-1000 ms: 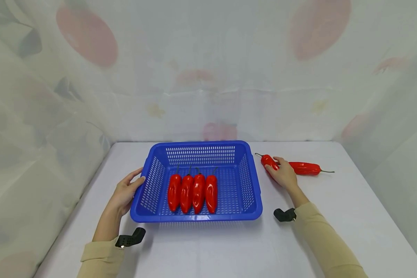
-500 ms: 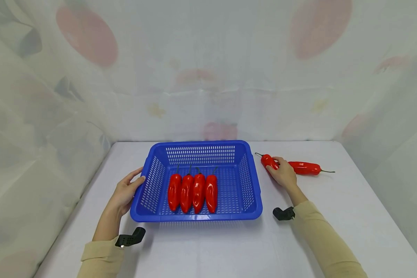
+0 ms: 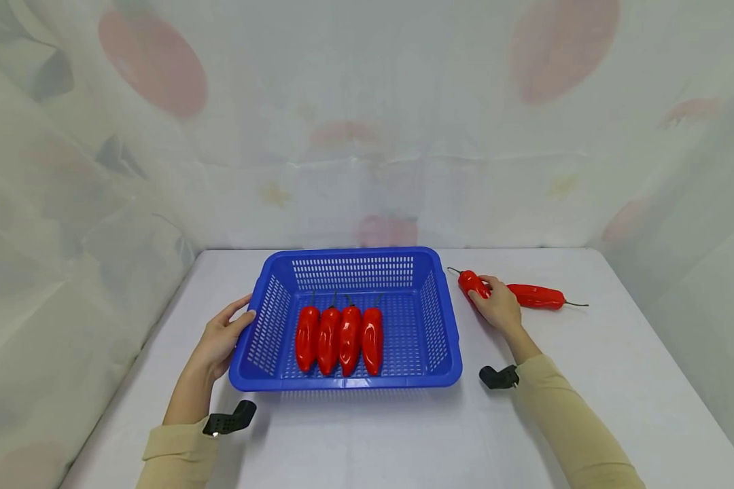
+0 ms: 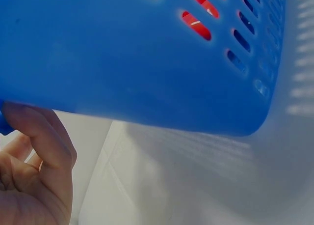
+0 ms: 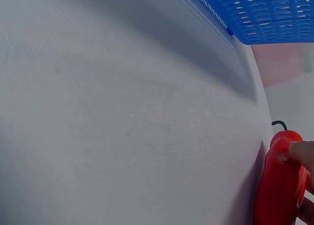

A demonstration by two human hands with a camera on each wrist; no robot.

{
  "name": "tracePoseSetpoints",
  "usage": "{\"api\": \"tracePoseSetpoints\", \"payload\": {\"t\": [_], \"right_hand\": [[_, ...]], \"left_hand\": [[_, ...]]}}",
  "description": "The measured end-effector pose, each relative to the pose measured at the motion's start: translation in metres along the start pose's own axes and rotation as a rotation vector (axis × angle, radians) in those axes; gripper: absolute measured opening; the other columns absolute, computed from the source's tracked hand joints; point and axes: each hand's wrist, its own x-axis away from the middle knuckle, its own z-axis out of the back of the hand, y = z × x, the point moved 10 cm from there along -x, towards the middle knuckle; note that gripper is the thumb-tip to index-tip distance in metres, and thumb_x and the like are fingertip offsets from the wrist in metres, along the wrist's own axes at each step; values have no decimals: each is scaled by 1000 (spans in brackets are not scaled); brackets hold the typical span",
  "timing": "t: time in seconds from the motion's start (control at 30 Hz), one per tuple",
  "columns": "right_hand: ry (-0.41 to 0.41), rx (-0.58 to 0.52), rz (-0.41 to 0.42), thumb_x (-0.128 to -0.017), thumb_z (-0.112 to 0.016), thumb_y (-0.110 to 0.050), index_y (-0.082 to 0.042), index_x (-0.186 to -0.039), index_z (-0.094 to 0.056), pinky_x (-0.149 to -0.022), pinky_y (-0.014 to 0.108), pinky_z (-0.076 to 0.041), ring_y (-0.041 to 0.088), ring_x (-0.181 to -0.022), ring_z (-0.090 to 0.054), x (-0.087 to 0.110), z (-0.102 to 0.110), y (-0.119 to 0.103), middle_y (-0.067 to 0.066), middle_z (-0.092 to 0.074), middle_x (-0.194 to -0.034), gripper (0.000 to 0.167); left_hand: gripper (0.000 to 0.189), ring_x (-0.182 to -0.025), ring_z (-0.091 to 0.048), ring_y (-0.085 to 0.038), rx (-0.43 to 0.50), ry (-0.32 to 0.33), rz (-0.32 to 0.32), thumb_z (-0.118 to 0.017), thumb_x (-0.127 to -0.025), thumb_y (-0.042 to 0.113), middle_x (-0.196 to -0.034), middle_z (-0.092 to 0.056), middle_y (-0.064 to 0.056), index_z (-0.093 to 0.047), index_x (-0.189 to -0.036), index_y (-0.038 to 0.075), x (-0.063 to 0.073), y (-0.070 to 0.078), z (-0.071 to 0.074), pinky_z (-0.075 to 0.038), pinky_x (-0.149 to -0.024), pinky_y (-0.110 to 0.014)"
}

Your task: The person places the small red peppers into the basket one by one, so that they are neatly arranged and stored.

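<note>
My left hand holds the left rim of a blue plastic basket; in the left wrist view its curled fingers meet the rim from below. Several red chili peppers lie side by side inside, stems pointing away from me. Right of the basket, my right hand grips another red chili pepper between thumb and fingers, stem toward the far left. The right wrist view shows this pepper at its right edge, its lower end out of frame. A further red pepper lies just beyond the right hand, its tip hidden.
A white-covered table bears everything. Pale patterned sheeting hangs behind it and along both sides. Each wrist carries a black strap-on camera, such as the left one.
Hardly anything differs. The held pepper has shifted very slightly left and away, and the pepper beyond it has turned a little. My left hand and the basket stay still.
</note>
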Motion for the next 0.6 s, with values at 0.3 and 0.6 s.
{"api": "tracePoseSetpoints", "payload": {"t": [0.3, 0.6], "right_hand": [[7, 29, 21, -90, -54, -28, -3, -133, -43, -88, 54, -44, 39, -104, -51, 1, 5, -6, 27, -52, -121, 51], [2, 63, 45, -90, -54, -28, -2, -133, -44, -82, 51, -47, 38, -96, -54, 2, 14, -15, 27, -54, -117, 51]], "left_hand": [[60, -86, -67, -19, -4, -1, -1, -54, -92, 38, -99, -64, -2, -29, -145, 26, 0, 0, 0, -55, -72, -40], [59, -86, -67, -19, 5, -9, 1, -54, -92, 37, -98, -65, -1, -29, -145, 26, 0, 0, 0, -55, -71, -40]]}}
